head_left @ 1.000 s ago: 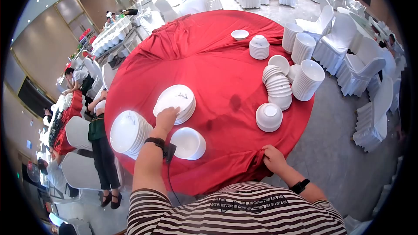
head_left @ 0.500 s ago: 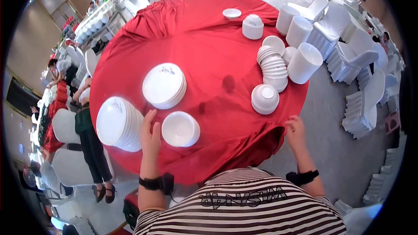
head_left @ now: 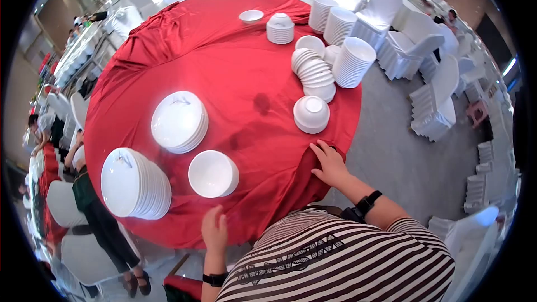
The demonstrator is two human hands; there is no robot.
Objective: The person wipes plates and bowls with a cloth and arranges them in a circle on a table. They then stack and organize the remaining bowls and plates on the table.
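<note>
My right hand (head_left: 331, 165) rests on the bunched edge of the red tablecloth (head_left: 235, 78), thumb and fingers apart. Just beyond it a white bowl stack (head_left: 311, 114) sits upside down. My left hand (head_left: 214, 229) is at the near edge of the table, fingers extended and slightly blurred, holding nothing. Closest to it stands a deep white bowl (head_left: 213, 174), its opening towards me. Left of that bowl is a tall leaning stack of white plates (head_left: 136, 183). A shorter plate stack (head_left: 179, 122) lies behind the bowl.
Along the table's right side are a toppled row of bowls (head_left: 313, 72) and tall white stacks (head_left: 354, 62). Farther back are another bowl stack (head_left: 280, 29) and a single small bowl (head_left: 251, 17). White-covered chairs (head_left: 436, 98) stand at right. A seated person (head_left: 103, 212) is at left.
My view has turned right. My right hand has moved inward onto the tablecloth edge. My left hand has drawn back from beside the plates to the near table edge.
</note>
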